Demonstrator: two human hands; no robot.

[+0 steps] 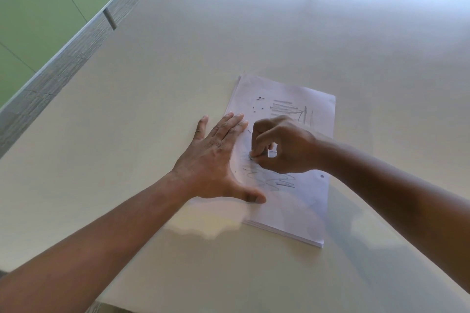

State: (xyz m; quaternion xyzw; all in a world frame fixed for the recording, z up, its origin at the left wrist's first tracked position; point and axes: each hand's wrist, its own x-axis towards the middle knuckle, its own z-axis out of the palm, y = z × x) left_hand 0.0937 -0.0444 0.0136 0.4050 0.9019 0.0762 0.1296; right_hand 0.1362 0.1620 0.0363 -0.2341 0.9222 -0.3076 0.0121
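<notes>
While the right hand (pixel 282 145) curls tight over the page, its fingertips and thumb pinch a small pale block (pixel 271 154), low end pressed down onto the top sheet, right at the upper edge of a tangle of grey scribbles (pixel 277 181). What the block is, the view is too blurred to say.

Over to the left hand (pixel 216 157): flat, relaxed, palm down, fingers straight. Three fingertips and the thumb rest on the left margin of the paper stack (pixel 292 211), and the little finger lies out on the bare table (pixel 254 33). The two hands sit just beside each other, a narrow strip of paper showing between them.

The stack lies at a slant on the table, directly in front of the person, its sheets slightly stepped along the near edge. Beyond the right hand, the top sheet carries a patch of hatched lines (pixel 284 107) and a few dark specks (pixel 259 98) scattered near them.

Further out, the pale tabletop runs wide on every side. Off its left edge, grey floor (pixel 76 46), then a green panel (pixel 38 7).
</notes>
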